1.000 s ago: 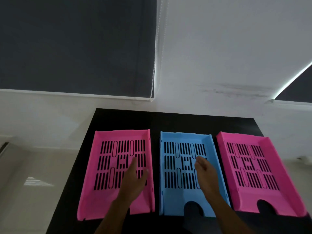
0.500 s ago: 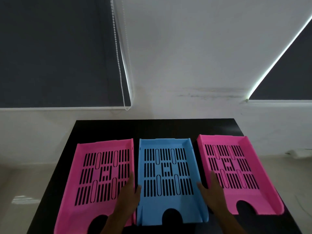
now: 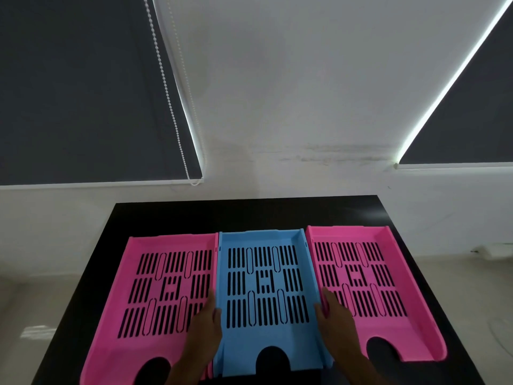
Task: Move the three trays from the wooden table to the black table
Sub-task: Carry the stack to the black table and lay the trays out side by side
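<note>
Three slotted plastic trays lie side by side on the black table (image 3: pixel 249 212): a pink tray (image 3: pixel 155 287) at the left, a blue tray (image 3: pixel 263 287) in the middle and a second pink tray (image 3: pixel 369 279) at the right, their walls touching. My left hand (image 3: pixel 206 326) lies flat across the seam between the left pink tray and the blue one, thumb at the blue tray's left wall. Over the other seam rests my right hand (image 3: pixel 334 320), thumb at the blue tray's right wall. Neither hand lifts anything.
The black table stands against a white wall (image 3: pixel 291 93) with dark roller blinds (image 3: pixel 83 93) at both sides and a bead cord (image 3: pixel 169 101) hanging at the left. Pale floor (image 3: pixel 41 301) shows to the left and right of the table.
Both hands slid from the tray floors to the two edges of the blue tray. The gaps between the three trays have closed. The view has shifted right and closer.
</note>
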A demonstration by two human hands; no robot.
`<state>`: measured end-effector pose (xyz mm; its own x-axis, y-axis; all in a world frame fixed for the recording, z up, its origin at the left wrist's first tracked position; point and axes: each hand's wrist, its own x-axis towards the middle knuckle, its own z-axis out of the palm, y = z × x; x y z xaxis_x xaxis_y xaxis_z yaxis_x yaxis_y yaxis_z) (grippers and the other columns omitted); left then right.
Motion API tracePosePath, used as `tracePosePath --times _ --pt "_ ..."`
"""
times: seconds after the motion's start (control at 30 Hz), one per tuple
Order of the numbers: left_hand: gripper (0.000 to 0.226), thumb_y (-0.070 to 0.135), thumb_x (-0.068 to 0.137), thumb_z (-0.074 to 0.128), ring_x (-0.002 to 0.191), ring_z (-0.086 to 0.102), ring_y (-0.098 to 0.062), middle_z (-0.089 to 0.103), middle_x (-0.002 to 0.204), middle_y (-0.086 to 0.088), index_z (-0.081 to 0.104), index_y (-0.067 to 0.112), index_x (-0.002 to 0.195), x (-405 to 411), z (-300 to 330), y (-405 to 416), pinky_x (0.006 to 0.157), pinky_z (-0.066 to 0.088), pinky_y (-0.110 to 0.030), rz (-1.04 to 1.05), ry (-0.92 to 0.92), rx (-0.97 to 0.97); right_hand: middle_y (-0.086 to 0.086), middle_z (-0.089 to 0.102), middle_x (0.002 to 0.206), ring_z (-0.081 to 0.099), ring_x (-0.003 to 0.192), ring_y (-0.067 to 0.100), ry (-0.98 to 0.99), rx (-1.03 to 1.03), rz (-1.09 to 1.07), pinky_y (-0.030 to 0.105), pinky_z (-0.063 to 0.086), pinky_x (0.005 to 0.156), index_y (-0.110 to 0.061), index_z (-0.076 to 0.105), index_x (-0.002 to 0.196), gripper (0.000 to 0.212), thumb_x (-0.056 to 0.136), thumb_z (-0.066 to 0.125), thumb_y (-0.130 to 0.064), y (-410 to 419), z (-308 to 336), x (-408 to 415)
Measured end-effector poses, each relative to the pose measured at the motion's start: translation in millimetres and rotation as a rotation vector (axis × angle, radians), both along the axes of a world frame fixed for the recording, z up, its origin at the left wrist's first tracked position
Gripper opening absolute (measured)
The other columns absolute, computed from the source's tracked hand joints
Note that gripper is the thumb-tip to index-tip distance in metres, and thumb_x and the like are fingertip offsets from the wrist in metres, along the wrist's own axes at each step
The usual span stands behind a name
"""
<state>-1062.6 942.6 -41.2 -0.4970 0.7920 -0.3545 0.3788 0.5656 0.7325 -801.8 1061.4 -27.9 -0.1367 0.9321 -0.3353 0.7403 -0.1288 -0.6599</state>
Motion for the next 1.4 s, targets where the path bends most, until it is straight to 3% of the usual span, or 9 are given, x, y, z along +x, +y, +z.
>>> tracePosePath --times 0.37,0.87,1.07,1.23,1.4 --pt "0.064 0.016 0.102 0.046 0.029 0.034 -0.003 0.039 0.05 0.005 0.012 0.017 0.156 2 -8 3 0.036 0.036 -0.013 0.014 0.007 0.0 -0.002 0.061 0.064 0.055 0.048 0.002 -0.002 0.04 0.024 0.012 0.049 0.043 -0.011 0.062 0.114 0.015 0.101 0.054 -0.015 5 -7 5" --pt "0.064 0.014 0.101 0.048 0.029 0.034 -0.002 0.04 0.053 0.004 0.013 0.018 0.155 -6 -9 25 0.036 0.035 -0.012 -0.001 -0.017 0.013 -0.001 0.062 0.065 0.056 0.048 0.004 -0.011 0.074 0.006 0.013 0.048 0.043 -0.013 0.063 0.116 0.017 0.101 0.054 -0.015 24 -14 1" --pt "0.062 0.015 0.102 0.045 0.03 0.031 -0.002 0.039 0.053 0.004 0.012 0.017 0.155 -17 -9 52 0.035 0.033 -0.012 -0.012 -0.006 0.01 -0.003 0.059 0.065 0.055 0.048 0.003 -0.017 0.083 0.001 0.014 0.05 0.045 -0.021 0.058 0.098 0.009 0.101 0.055 -0.013 50 -13 -10" --pt "0.061 0.013 0.103 0.044 0.034 0.029 -0.001 0.037 0.054 0.004 0.012 0.017 0.155 -30 -11 78 0.035 0.031 -0.013 -0.03 -0.001 0.015 0.001 0.064 0.069 0.057 0.05 0.005 -0.014 0.08 -0.019 0.014 0.048 0.044 -0.011 0.063 0.113 0.015 0.101 0.054 -0.013 69 -17 -21" --pt "0.062 0.014 0.103 0.044 0.038 0.03 -0.001 0.038 0.054 0.004 0.013 0.018 0.156 -34 -14 90 0.036 0.033 -0.013 -0.019 0.0 0.013 -0.008 0.056 0.065 0.054 0.049 -0.001 -0.022 0.088 -0.02 0.01 0.044 0.042 -0.008 0.063 0.111 0.013 0.1 0.055 -0.012 79 -11 -29"
